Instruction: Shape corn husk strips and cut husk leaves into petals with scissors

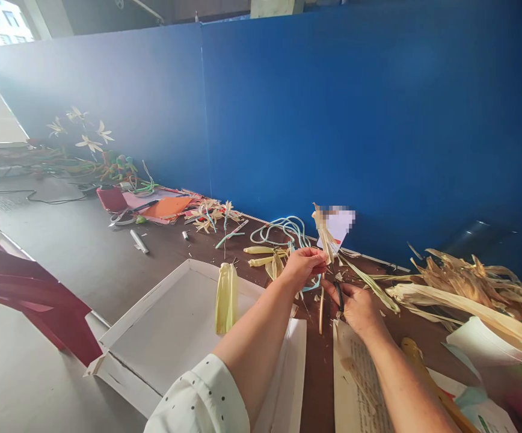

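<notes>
Right of centre in the frame, the left hand (pixel 305 266) pinches a dry husk strip (pixel 325 233) between thumb and fingers. Just below and to the right, the right hand (pixel 358 310) grasps black-handled scissors (pixel 340 297), their blades pointing up toward the strip. A white tray (pixel 166 325) lies at lower left of centre, with a pale green husk (pixel 227 297) across its far edge. Dried husks (pixel 459 279) pile up at the right edge, near a white bowl (pixel 484 341), and a blue panel (pixel 333 120) fills much of the upper frame
</notes>
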Demonstrator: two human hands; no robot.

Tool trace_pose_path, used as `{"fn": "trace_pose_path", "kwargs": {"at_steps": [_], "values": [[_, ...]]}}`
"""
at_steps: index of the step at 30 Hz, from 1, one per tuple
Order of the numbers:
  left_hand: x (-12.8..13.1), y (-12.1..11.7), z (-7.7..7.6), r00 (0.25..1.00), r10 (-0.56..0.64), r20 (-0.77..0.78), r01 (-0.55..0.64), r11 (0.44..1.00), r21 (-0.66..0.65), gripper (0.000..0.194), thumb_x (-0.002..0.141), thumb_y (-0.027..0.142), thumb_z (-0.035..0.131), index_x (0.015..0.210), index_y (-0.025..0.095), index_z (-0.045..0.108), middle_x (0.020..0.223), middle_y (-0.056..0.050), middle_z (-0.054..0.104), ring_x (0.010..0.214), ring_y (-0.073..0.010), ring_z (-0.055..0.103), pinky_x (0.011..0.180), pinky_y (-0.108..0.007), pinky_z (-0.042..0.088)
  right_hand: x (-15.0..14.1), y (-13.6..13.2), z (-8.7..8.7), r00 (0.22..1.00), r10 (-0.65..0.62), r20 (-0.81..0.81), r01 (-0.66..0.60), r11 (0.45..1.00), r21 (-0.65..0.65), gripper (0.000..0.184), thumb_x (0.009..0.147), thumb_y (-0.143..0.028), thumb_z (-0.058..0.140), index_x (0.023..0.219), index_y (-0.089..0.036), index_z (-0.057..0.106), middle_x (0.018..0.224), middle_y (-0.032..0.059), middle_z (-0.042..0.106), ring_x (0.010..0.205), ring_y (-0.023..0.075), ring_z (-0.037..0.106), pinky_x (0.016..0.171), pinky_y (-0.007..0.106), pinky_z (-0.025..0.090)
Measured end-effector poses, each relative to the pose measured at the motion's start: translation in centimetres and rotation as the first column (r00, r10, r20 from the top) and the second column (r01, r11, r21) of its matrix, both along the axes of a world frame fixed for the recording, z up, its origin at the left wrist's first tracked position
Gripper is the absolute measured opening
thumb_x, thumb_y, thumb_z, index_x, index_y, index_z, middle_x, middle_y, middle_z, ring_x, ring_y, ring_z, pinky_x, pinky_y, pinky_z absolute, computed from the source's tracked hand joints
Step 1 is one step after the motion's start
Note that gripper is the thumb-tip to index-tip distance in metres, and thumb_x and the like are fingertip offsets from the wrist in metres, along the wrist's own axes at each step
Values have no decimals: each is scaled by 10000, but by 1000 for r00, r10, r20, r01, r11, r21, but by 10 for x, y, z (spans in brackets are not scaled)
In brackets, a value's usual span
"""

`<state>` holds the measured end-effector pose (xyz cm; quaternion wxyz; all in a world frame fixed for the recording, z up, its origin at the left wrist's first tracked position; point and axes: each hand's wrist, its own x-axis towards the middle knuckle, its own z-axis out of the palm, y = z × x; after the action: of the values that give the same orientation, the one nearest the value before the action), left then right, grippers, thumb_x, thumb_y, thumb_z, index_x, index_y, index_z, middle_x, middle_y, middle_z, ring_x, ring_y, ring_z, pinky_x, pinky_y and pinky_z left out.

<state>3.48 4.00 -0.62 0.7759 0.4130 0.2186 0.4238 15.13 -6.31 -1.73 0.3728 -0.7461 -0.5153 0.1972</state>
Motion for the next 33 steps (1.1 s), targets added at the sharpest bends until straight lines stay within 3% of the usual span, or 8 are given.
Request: {"fn": "trace_pose_path", "kwargs": {"at_steps": [7, 14, 33], "values": [[-2, -2, 4, 999, 27, -20, -27, 1000, 0, 368, 527, 390, 805, 652, 132, 575, 604, 12, 550, 561, -59, 505, 633, -232, 453, -5, -2, 8, 999, -37, 25, 38, 998, -39, 445, 694, -559, 635, 461, -201, 512, 404, -33, 442, 428, 113, 382, 457, 248, 282], [-3, -2, 8, 993, 116, 12, -116, 993, -26, 342, 535, 359, 803, 644, 134, 571, 590, 9, 554, 554, -62, 510, 591, -212, 430, -3, -1, 2, 1000, -12, -5, 12, 999, -49, 417, 706, -525, 630, 465, -205, 516, 430, -28, 490, 446, 121, 416, 475, 251, 306], [-1, -4, 4, 998, 35, -61, -33, 999, 30, 293, 592, 326, 784, 673, 122, 588, 605, 5, 574, 545, -49, 518, 583, -192, 427, -8, -3, 12, 998, -50, -29, 49, 998, -39, 452, 683, -574, 626, 447, -207, 507, 409, -27, 470, 436, 121, 413, 479, 255, 305]]}}
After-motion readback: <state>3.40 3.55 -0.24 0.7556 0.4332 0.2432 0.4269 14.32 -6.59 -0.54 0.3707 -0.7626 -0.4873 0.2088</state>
